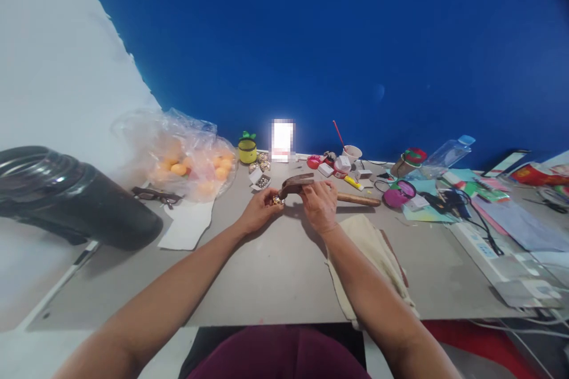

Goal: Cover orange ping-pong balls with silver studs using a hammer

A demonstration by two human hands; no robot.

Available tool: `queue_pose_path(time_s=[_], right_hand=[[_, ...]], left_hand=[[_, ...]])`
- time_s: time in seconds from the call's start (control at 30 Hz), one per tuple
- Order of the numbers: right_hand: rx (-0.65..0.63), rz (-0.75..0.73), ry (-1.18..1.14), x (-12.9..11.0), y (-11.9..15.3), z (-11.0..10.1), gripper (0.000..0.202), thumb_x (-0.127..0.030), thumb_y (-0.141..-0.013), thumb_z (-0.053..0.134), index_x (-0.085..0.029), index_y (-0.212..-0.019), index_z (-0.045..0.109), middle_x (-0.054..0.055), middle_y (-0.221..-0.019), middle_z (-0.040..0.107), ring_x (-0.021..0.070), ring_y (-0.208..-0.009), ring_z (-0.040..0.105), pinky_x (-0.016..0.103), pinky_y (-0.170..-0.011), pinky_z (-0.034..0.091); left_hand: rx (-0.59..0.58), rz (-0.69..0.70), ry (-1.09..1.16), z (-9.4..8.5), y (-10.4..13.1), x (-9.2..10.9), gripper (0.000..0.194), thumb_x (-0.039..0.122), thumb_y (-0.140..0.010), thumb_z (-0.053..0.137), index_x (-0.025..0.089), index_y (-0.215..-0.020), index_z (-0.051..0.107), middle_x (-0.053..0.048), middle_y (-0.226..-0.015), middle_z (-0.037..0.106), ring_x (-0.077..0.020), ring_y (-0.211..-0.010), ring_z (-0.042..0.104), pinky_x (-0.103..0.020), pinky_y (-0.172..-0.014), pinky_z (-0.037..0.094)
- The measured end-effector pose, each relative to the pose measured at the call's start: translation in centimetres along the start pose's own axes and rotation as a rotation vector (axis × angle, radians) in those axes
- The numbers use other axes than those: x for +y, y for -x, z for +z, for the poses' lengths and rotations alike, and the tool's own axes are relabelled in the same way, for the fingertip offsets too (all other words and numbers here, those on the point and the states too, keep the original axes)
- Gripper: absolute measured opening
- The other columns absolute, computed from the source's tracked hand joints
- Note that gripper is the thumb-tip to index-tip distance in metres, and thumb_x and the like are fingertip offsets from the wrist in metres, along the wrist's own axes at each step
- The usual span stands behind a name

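Observation:
My right hand [320, 204] is closed around a claw hammer [358, 199], gripping it close to the head. Its wooden handle points right, and the dark metal head [296, 183] reaches left over my other hand. Between the fingertips of my left hand [260, 211] is a small shiny gold-and-silver piece [278, 200], partly hidden by the fingers. One end of the hammer head comes down at this piece; whether they touch I cannot tell. Just behind my left hand lies an open small white box [256, 177] with small metal bits inside.
A black bottle [106, 201] leans large at the left, near glasses [156, 194] and a plastic bag of orange fruit [178, 169]. Along the blue wall stand a yellow pot [247, 151] and a white cup [352, 153]. A beige cloth [362, 243] lies under my right forearm.

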State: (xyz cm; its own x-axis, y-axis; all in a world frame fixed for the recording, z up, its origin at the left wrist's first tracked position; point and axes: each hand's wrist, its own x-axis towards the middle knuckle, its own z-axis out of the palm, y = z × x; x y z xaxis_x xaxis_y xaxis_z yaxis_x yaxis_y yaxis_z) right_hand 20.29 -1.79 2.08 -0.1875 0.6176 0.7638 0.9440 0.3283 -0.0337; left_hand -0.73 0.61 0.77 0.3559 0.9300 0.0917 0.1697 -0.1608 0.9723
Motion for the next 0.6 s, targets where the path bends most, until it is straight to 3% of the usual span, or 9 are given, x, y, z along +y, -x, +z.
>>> queue_pose_path(time_s=[0.17, 0.33, 0.5, 0.6], right_hand=[[0.175, -0.009, 0.001, 0.17, -0.01, 0.28, 0.01, -0.026, -0.099, 0.058, -0.02, -0.102, 0.066, 0.006, -0.087, 0.066, 0.0214, -0.084, 0.055, 0.038, -0.095, 0.035], [0.071, -0.054, -0.001, 0.14, 0.02, 0.31, 0.009, -0.024, -0.099, 0.058, -0.021, -0.101, 0.066, 0.004, -0.083, 0.065, 0.0201, -0.081, 0.054, 0.038, -0.097, 0.033], [0.131, 0.0, 0.015, 0.5, -0.07, 0.34, 0.013, -0.027, -0.1, 0.056, -0.02, -0.104, 0.066, 0.007, -0.089, 0.065, 0.0217, -0.085, 0.054, 0.039, -0.097, 0.034], [0.073, -0.03, 0.02, 0.67, -0.01, 0.64, 0.012, -0.026, -0.1, 0.056, -0.019, -0.104, 0.065, 0.006, -0.087, 0.065, 0.0217, -0.085, 0.054, 0.04, -0.099, 0.033]], left_hand=[[-0.008, -0.007, 0.034, 0.06, -0.13, -0.39, 0.04, 0.031, -0.074, 0.072, 0.015, -0.11, 0.064, -0.001, -0.089, 0.067, -0.0144, -0.074, 0.057, -0.029, -0.071, 0.048], [0.021, 0.031, -0.017, 0.09, -0.06, -0.13, 0.033, 0.029, -0.073, 0.072, 0.016, -0.103, 0.066, 0.0, -0.084, 0.065, -0.0135, -0.071, 0.054, -0.027, -0.068, 0.045], [0.021, 0.001, -0.022, 0.08, 0.0, -0.01, 0.036, 0.031, -0.073, 0.074, 0.016, -0.105, 0.064, 0.002, -0.08, 0.064, -0.0127, -0.067, 0.053, -0.027, -0.065, 0.045], [0.018, -0.023, 0.048, 0.09, 0.0, -0.15, 0.039, 0.032, -0.073, 0.075, 0.016, -0.107, 0.062, 0.0, -0.085, 0.065, -0.0137, -0.072, 0.057, -0.029, -0.069, 0.05]])
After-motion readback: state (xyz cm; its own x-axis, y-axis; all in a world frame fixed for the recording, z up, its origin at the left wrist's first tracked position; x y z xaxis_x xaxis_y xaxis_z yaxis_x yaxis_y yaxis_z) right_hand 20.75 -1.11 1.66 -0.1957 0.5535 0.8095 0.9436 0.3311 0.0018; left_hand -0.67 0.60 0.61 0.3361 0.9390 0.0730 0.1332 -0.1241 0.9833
